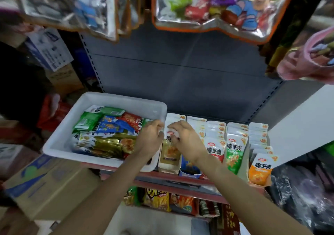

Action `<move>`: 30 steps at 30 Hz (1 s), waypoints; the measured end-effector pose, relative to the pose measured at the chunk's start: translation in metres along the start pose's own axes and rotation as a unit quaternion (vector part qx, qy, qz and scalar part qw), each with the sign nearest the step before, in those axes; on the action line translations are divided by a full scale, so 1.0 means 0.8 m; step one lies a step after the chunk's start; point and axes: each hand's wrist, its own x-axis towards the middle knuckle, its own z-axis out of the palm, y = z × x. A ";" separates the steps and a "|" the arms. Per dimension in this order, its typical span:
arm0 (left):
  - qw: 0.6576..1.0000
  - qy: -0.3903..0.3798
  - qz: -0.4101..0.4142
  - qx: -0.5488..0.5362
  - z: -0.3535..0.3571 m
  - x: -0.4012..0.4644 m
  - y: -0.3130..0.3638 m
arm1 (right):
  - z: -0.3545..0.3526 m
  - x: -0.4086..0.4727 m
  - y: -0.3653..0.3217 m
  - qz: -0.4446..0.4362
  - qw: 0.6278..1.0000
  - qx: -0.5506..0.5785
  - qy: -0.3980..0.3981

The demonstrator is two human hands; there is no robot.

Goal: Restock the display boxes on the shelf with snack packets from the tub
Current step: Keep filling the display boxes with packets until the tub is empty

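While grey shelving [180,68] backs the bay, its red-edged shelf [162,177] carries a white tub [59,137] of mixed snack packets [108,131] at left, with rows of display boxes [189,172] just beside it. Cardboard cartons [45,184] stand below left. Both hands meet over the beige packet row [169,153]: left hand [151,137] curled, grip unclear; right hand [182,139] pinching a white packet top.

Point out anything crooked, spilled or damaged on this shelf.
Nothing is spilled or visibly torn. The white tub sits askew, its front corner over the shelf edge. Its packets lie jumbled, while the display rows stand upright. Both hands work at the leftmost row.
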 end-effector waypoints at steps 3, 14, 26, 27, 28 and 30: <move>0.995 -0.017 -0.072 0.066 -0.034 0.003 -0.062 | 0.046 0.039 -0.048 -0.010 0.998 0.000 -0.067; 0.928 -0.246 -0.135 0.247 -0.105 0.007 -0.189 | 0.162 0.115 -0.088 0.136 0.944 -0.176 -0.243; 0.964 -0.160 -0.112 0.180 -0.108 -0.006 -0.182 | 0.085 0.090 -0.100 0.037 0.994 0.082 -0.056; 0.978 -0.136 -0.108 0.119 -0.110 -0.008 -0.175 | 0.077 0.088 -0.099 0.031 0.991 0.125 -0.044; 0.987 -0.115 -0.102 0.044 -0.113 -0.010 -0.165 | 0.069 0.086 -0.098 0.027 0.983 0.176 -0.038; 0.991 -0.098 -0.073 -0.063 -0.121 -0.012 -0.141 | 0.057 0.084 -0.095 0.030 0.958 0.284 -0.028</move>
